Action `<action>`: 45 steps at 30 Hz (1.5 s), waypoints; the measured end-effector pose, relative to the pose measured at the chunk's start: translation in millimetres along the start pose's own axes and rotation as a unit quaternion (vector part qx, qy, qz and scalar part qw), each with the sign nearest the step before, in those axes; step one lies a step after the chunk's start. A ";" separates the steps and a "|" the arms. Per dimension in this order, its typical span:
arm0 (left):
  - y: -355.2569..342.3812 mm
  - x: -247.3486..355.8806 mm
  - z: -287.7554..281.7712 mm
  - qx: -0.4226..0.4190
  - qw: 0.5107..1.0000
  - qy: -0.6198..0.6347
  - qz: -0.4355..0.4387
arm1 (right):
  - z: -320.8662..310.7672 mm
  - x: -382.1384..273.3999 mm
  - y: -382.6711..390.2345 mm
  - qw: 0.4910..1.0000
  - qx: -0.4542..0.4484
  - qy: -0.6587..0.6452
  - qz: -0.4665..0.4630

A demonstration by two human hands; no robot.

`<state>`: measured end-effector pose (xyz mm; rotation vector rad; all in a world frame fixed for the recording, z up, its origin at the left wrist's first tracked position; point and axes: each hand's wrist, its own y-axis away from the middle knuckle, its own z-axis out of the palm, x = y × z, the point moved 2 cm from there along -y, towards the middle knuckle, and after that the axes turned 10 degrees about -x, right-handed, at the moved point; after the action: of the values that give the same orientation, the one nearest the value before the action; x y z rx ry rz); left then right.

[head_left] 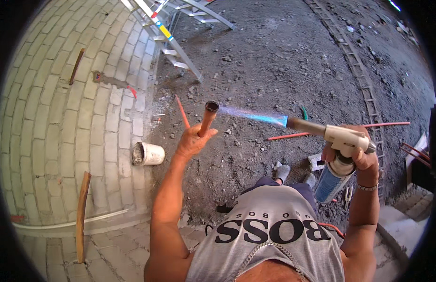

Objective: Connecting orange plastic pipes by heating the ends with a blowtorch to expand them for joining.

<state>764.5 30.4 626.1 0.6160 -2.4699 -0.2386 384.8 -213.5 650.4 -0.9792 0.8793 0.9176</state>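
Observation:
My left hand (193, 142) is wrapped round an orange plastic pipe (207, 123), held upright with its open end toward me. That end's rim looks dark and brownish. In my right hand (363, 159) is a gas torch (344, 137) with a beige head, a metal nozzle and a blue-and-white gas can below. The torch is lit and points left. Its blue flame (260, 116) stretches across to the pipe's end, fading to violet near the rim. Beyond my left hand a thin orange length (182, 112) shows; I cannot tell whether it belongs to the held pipe.
A pale block wall (44, 117) rises at left, a white bucket (150, 154) lying at its foot. An aluminium stepladder (173, 44) stands far ahead. On the rubble ground lie an orange pipe (387, 124), a concrete block (315, 162) and a long narrow ladder-like strip (351, 56).

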 end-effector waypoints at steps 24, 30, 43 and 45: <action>-3.4 -30.9 127.3 -0.042 0.991 0.032 0.126 | -65.9 -69.5 -7.9 0.962 -0.012 0.191 0.196; -48.2 -11.2 201.7 -0.115 0.983 -0.107 0.093 | -72.9 -98.3 -6.4 0.882 -0.008 0.311 0.355; -87.8 0.6 237.9 -0.147 0.977 -0.124 0.092 | -75.0 -46.4 -28.3 0.777 0.012 0.350 0.523; -87.4 -2.9 238.9 -0.152 0.975 -0.132 0.091 | -68.5 -49.2 -25.5 0.813 -0.032 0.327 0.481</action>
<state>662.2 -37.1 403.2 0.2368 -2.6462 -0.6478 378.1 -295.6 681.5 -0.8933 2.0580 1.4836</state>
